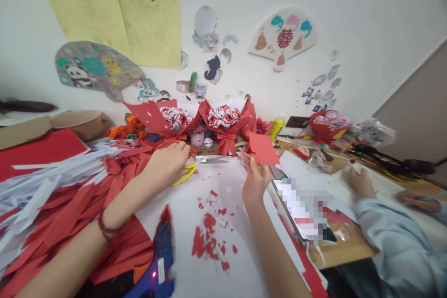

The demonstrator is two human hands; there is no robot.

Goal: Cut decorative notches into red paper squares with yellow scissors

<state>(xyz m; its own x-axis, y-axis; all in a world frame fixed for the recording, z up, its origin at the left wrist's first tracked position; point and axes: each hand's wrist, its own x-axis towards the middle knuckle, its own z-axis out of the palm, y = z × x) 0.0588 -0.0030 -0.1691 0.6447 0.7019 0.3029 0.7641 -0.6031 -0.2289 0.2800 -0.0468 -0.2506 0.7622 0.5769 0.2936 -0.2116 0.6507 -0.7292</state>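
My left hand (172, 160) is closed on a pair of scissors (212, 159) with yellow handles. The blades point right, over the white sheet, and appear nearly together. Some of the fingers are hidden behind the back of the hand. A small red paper piece (263, 148), roughly square, is pinched upright in my right hand (256, 177), a little right of the blade tips and apart from them. Below both hands, red paper scraps (209, 237) lie scattered on the white sheet (240, 260).
Red paper strips (70, 205) and white strips (31, 195) pile up at left. A blue glue gun (159, 260) with a lit red light lies in front. Wrapped paper bouquets (223, 118) line the wall. A phone (300, 209) lies at right, near a co-worker's sleeve (398, 237).
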